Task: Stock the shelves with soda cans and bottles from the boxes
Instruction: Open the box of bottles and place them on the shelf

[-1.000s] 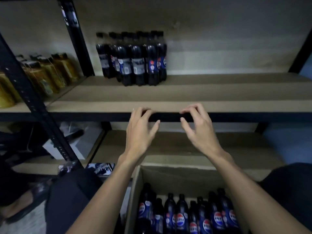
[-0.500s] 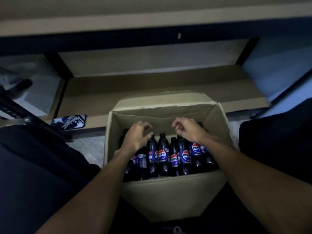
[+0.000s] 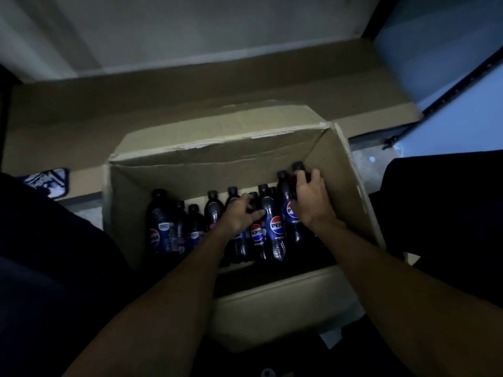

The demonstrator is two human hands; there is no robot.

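An open cardboard box (image 3: 343, 170) sits between my knees and holds several dark Pepsi bottles (image 3: 273, 227) standing upright. My left hand (image 3: 239, 213) reaches into the middle of the box, fingers curled around the neck of a bottle there. My right hand (image 3: 311, 200) grips the upper part of a bottle (image 3: 298, 166) at the box's right side, its black cap showing above my fingers. More bottles (image 3: 160, 221) stand at the left of the box.
The low shelf board (image 3: 190, 93) lies just behind the box. A printed dark and white item (image 3: 46, 180) lies at the left. My dark-clothed legs flank the box. A black shelf upright (image 3: 449, 96) runs along the right.
A second ago my hands hovered empty at the upper shelf edge. The view dropped to the box, both hands went in among the bottles, and they now grip bottles right of centre.
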